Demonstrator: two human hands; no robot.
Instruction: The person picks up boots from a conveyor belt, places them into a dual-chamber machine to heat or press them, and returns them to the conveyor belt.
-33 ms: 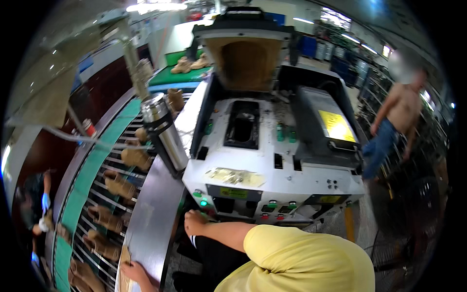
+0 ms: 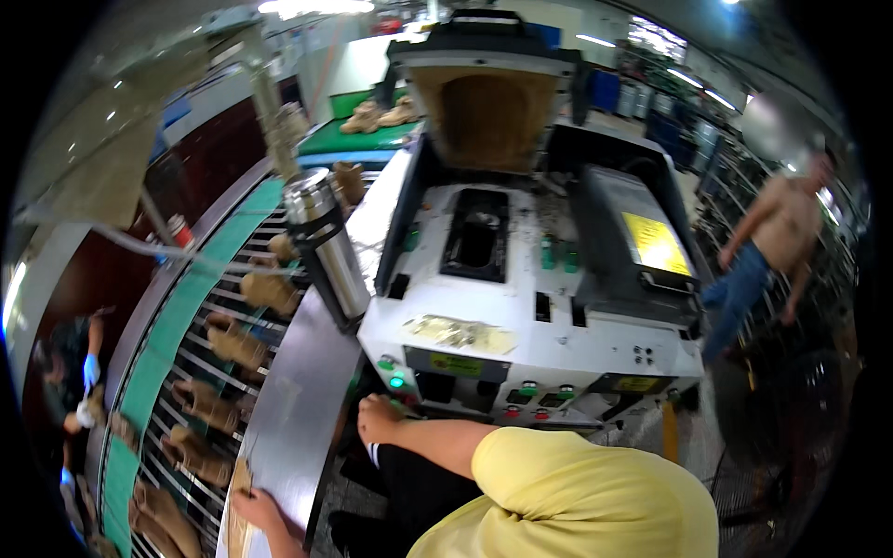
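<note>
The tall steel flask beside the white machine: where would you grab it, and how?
Grip the flask around its steel body, below the dark band, probably best from its left: the body is a tall, slim cylinder, and the white machine stands close on its right.

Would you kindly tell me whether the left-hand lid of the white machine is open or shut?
Open: the lid stands raised at the back of the white machine, leaving the dark opening in its top exposed.
</note>
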